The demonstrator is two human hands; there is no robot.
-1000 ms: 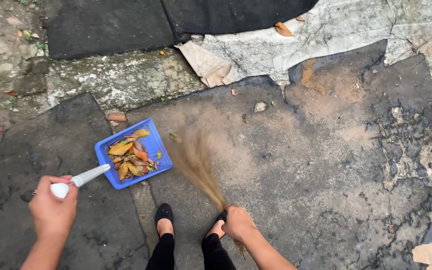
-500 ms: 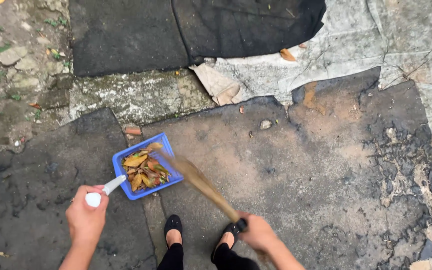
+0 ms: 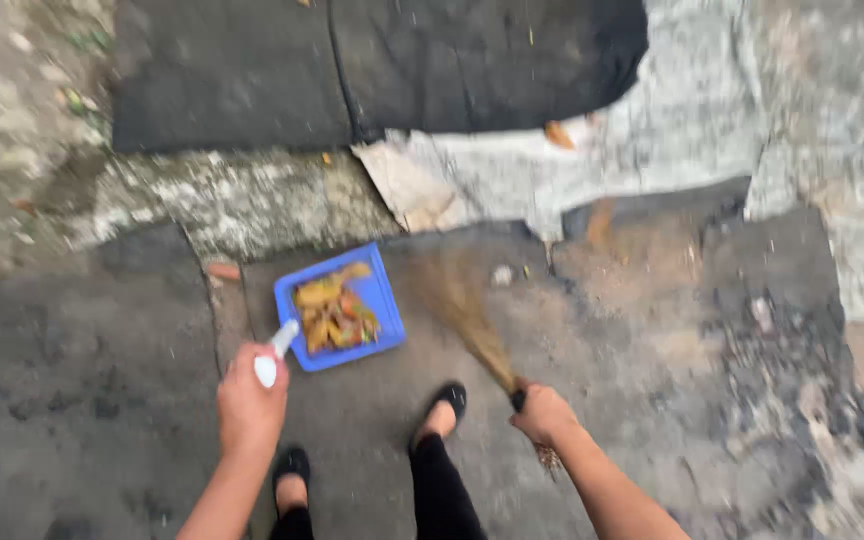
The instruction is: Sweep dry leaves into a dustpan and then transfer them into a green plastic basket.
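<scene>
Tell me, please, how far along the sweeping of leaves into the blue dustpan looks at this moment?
Well along: the blue dustpan already holds a pile of leaves. In hand: the left hand grips its white handle and the right hand holds the broom, bristles on the pavement beside the pan. Left: one leaf and small debris farther out; the picture is blurred.

Around you, apart from what you handle:
- Dark, stained concrete ground point(image 3: 102, 400), cracked and patchy.
- Black mat point(image 3: 382, 60) laid across the top, in two panels with a seam between them.
- Pale, mossy stone strip point(image 3: 242, 200) just below the mat.
- Torn grey-white sheeting point(image 3: 672, 120) at upper right, one orange leaf point(image 3: 558, 134) lying on it.
- Folded tan scrap point(image 3: 402, 190) at the sheeting's left edge.
- Small stone point(image 3: 501, 274) on the sandy patch point(image 3: 642, 280).
- Your black shoes point(image 3: 447, 400).
</scene>
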